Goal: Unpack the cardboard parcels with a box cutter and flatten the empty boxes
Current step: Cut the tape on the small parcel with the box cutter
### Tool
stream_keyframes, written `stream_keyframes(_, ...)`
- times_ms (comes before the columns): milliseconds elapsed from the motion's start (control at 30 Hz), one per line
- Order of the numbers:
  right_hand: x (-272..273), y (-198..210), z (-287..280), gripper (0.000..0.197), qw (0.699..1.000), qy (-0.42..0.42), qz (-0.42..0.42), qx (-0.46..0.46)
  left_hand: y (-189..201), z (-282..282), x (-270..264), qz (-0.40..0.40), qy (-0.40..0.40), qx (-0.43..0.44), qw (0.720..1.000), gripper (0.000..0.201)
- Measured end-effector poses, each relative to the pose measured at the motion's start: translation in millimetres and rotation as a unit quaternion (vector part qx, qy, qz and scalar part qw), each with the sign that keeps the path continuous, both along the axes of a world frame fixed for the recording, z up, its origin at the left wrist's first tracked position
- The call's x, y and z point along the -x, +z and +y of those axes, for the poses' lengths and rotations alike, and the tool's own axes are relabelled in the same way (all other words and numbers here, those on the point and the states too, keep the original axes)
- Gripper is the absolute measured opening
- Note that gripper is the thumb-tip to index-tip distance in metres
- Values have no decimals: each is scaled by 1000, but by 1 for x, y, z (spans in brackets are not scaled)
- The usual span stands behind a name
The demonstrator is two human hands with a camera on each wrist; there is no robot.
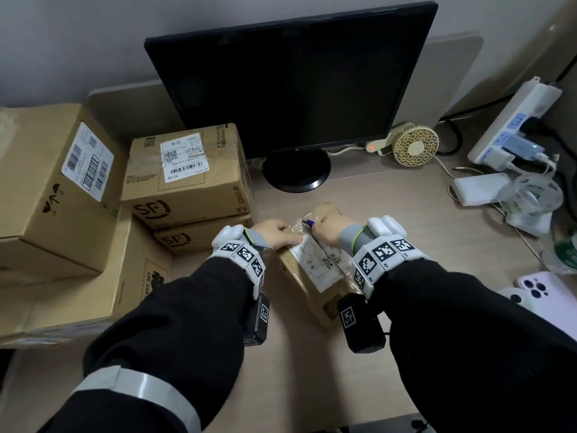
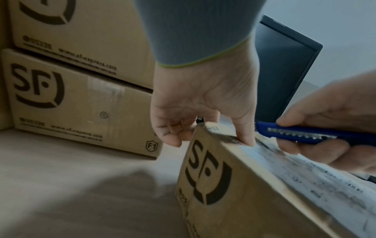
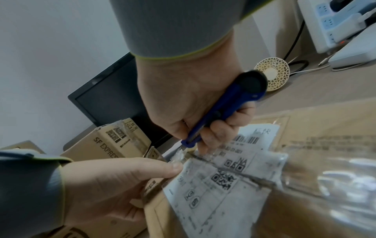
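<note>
Stacked SF boxes (image 1: 184,176) wall off the counter's (image 1: 390,195) left edge; the monitor (image 1: 293,89) blocks the back. Bare counter lies open between the parcel (image 1: 315,276) and the right-edge clutter: power strip (image 1: 512,120), phone (image 1: 543,295).

Monitor (image 1: 293,85), fan (image 1: 414,146), power strip (image 1: 515,120)
</note>
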State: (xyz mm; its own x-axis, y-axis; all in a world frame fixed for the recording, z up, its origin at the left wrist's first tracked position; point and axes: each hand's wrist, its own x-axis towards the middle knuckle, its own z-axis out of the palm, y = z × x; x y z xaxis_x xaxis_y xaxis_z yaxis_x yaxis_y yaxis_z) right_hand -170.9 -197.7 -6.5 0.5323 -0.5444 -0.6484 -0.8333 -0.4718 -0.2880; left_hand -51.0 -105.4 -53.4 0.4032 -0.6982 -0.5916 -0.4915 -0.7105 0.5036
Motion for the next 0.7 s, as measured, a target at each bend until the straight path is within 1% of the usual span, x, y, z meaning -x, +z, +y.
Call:
stream_keyframes(67, -3, 0, 1, 32, 1000, -14, -5, -7, -2, 3, 0, 27, 31, 6, 999, 31)
stream_keyframes(133, -3, 3, 4, 37, 1000, 5, -8, 2, -3, 6, 0, 38, 50, 15, 998, 31)
stream_keyframes(233, -11, 4, 9, 36, 1000, 6, 10, 7, 1, 9, 3, 39, 55, 21, 998, 29)
stream_keyframes(300, -15, 3, 14, 37, 1000, 11, -2, -2, 3, 10, 5, 30, 51, 16, 998, 28)
stream_keyframes(400, -14, -5, 14, 38, 1000, 11, -8, -27, 6, 12, 8, 16, 40, 0, 999, 38)
stream_keyframes(433, -11, -4, 16, 38, 999, 6, -24, -23, 6, 13, 9, 19, 39, -4, 999, 38)
stream_keyframes(567, 2, -10, 15, 38, 1000, 0, -11, 2, 4, 12, 13, 38, 60, -17, 997, 34)
stream_keyframes(700, 17, -15, 15, 38, 1000, 9, 7, -6, 0, 12, 13, 46, 82, -24, 995, 48)
